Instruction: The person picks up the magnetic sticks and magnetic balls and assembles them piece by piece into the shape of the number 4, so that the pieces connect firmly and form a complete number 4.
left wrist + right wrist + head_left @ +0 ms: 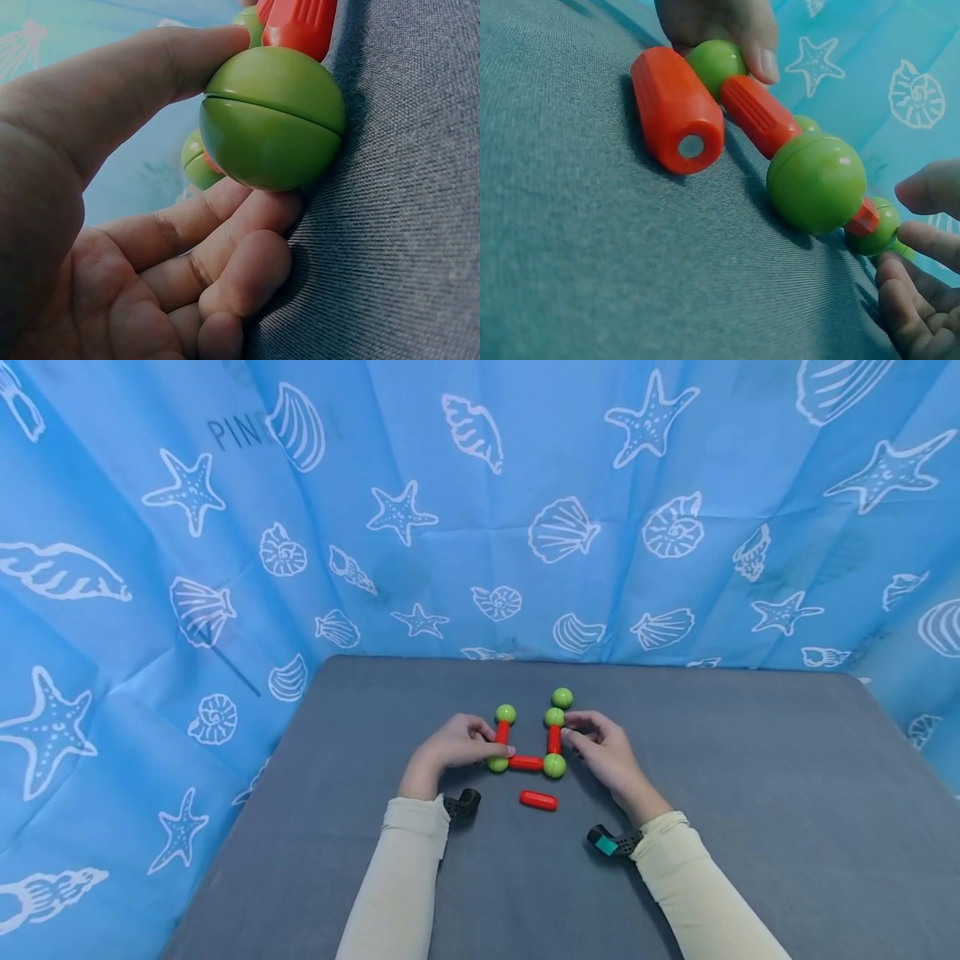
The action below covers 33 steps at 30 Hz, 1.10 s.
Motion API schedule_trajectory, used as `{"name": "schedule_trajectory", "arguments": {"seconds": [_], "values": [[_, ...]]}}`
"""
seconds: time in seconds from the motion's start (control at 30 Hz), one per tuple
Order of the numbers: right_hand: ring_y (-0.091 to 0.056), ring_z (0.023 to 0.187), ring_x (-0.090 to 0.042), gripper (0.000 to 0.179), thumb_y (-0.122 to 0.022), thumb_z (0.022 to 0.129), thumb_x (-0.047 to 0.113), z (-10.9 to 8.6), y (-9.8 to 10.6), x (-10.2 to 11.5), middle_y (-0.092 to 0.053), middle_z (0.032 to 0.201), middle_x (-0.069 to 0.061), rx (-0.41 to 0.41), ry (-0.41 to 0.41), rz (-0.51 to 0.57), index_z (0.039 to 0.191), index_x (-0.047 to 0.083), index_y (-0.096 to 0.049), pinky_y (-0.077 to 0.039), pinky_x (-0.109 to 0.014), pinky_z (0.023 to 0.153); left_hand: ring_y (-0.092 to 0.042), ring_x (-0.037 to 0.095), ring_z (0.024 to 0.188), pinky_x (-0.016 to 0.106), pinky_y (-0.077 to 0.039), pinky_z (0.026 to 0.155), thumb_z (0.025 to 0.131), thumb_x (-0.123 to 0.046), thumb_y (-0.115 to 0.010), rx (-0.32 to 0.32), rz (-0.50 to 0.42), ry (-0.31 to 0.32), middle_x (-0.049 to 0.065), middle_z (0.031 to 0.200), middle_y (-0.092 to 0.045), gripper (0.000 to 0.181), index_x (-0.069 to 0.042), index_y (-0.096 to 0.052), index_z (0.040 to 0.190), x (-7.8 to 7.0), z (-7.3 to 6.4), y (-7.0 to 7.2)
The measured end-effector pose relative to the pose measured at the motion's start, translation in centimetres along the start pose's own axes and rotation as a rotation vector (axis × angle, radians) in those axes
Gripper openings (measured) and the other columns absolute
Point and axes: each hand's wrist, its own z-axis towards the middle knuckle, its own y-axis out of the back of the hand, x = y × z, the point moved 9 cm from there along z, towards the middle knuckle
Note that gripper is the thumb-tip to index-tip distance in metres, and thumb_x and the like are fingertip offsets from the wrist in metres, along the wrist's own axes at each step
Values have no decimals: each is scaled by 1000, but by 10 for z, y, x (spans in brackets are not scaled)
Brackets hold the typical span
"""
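Note:
My left hand (459, 745) pinches the near-left green ball (274, 120), thumb on one side and fingertips on the other. From this ball a red rod (527, 763) runs to the near-right green ball (554, 766). Another red rod (502, 732) leads to the far-left green ball (506, 714). On the right side, a red rod (554, 740) joins the near-right ball to the far-right green ball (554, 717). My right hand (602, 750) is beside that far-right ball. A finger lies against the ball in the right wrist view, while the thumb stands apart from it.
A loose red rod (538, 800) with a magnet-like metal end lies in front of the U-shaped frame. Another green ball (562, 697) sits just behind the far-right ball. The grey table (360, 860) meets a blue shell-print curtain (465, 527) at the back.

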Motion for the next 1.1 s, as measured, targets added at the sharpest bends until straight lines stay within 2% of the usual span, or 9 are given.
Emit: {"name": "schedule_trajectory", "arguments": {"seconds": [0.27, 0.47, 0.67, 0.83, 0.93, 1.1], "values": [[-63, 97, -16, 41, -65, 107, 24, -3, 5, -5, -63, 134, -19, 17, -35, 40, 143, 5, -61, -54, -25, 80, -52, 18, 71, 32, -42, 66, 84, -48, -88, -2, 1, -7, 0, 76, -58, 41, -14, -72, 100, 2, 0, -3], [-63, 103, -18, 44, -64, 108, 26, -12, 2, -4, -64, 131, -16, 84, -56, 18, 145, 4, -59, -54, -26, 86, -50, 17, 68, 31, -39, 64, 84, -47, -88, -6, -2, -1, -1, 72, -55, 39, -13, -72, 96, 2, -2, -2], [-64, 99, -17, 42, -63, 108, 24, -27, 2, 0, -64, 126, -16, 119, -50, 23, 142, 1, -54, -54, -28, 81, -51, 18, 70, 32, -40, 65, 85, -46, -88, -14, 0, -11, 0, 75, -57, 38, -13, -72, 97, -2, -1, 1], [-62, 93, -17, 36, -66, 106, 25, -40, 0, -2, -64, 116, -14, 126, -49, 26, 131, 0, -59, -54, -28, 77, -52, 18, 71, 32, -40, 65, 85, -48, -88, -24, 18, -5, -1, 75, -57, 38, -14, -72, 96, -1, 1, 1], [-60, 85, -16, 27, -68, 106, 23, -46, -2, -1, -65, 107, -16, 114, -10, 13, 120, 0, -63, -53, -27, 73, -52, 18, 71, 32, -40, 64, 85, -48, -88, -23, 9, -6, -1, 75, -56, 39, -14, -72, 96, 1, 1, 0], [-53, 68, -12, 14, -69, 104, 17, -54, -10, 6, -65, 88, -14, 108, 109, -23, 105, 3, -69, -47, -27, 63, -52, 18, 71, 32, -41, 65, 85, -48, -88, -15, -10, -10, 0, 76, -57, 39, -14, -73, 98, 1, 0, 1]]}}
